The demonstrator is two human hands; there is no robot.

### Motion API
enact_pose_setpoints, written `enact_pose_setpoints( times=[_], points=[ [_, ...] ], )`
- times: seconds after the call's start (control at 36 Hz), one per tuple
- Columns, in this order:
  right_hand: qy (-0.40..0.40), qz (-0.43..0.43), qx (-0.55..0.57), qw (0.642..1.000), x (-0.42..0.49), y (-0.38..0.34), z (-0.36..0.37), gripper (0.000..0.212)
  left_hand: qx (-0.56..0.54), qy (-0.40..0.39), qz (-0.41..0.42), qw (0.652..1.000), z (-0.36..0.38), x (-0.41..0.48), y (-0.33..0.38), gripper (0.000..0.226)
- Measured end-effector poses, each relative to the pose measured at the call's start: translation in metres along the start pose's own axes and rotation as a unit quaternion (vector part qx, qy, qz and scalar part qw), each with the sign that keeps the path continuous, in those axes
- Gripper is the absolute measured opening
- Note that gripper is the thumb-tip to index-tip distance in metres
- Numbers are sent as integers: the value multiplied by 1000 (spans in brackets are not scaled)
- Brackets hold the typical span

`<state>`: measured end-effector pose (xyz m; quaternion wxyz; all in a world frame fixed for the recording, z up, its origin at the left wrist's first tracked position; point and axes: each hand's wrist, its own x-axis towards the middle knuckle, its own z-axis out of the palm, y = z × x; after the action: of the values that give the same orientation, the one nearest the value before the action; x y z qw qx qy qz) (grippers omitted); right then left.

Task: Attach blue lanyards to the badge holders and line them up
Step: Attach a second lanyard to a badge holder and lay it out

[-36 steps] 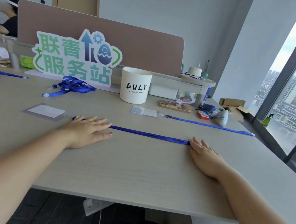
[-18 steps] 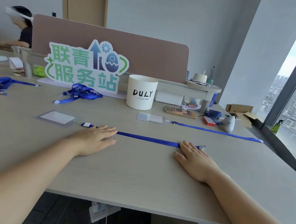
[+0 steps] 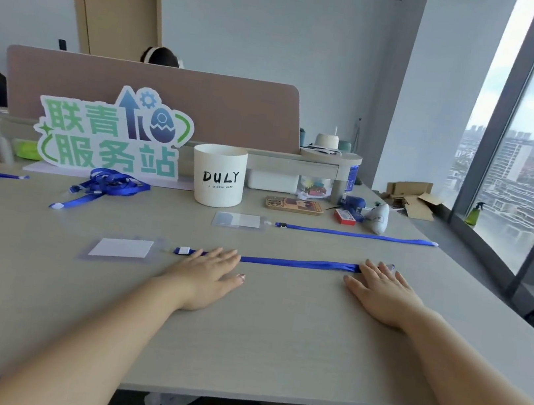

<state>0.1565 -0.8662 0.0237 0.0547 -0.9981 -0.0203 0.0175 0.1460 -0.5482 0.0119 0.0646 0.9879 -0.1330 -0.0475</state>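
Item one: we record a blue lanyard (image 3: 298, 262) lying straight, left to right, on the table (image 3: 238, 337). Its white clip end sits just right of a clear badge holder (image 3: 122, 247). Our left hand (image 3: 210, 273) lies flat, fingers straight, with its fingertips on the strap near the clip. Our right hand (image 3: 380, 292) lies flat likewise over the strap's right end.

Item two, farther: a second badge holder (image 3: 238, 220), with a second lanyard (image 3: 357, 234) stretched rightward just beside it.

Far left: a loose lanyard heap (image 3: 105, 183).
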Motion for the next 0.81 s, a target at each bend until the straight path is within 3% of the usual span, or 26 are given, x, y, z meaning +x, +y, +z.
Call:
enact_pose_setpoints(
  times=[0.19,0.31,0.44,0.64,0.81],
  points=[
    [26,-67,48,996,12,-13,8,69,-9,20,16,1000,5,20,42,59],
    [-8,-123,33,992,13,-26,9,68,-11,69,-20,997,5,18,41,60],
    [-30,-95,17,995,15,-4,4,72,-1,76,-45,996,6,16,43,61],
    [10,-27,25,999,25,40,4,78,11,133,-94,987,7,9,46,56],
    [7,-65,33,997,28,25,8,84,-8,163,-129,978,11,14,41,46]
  ],
)
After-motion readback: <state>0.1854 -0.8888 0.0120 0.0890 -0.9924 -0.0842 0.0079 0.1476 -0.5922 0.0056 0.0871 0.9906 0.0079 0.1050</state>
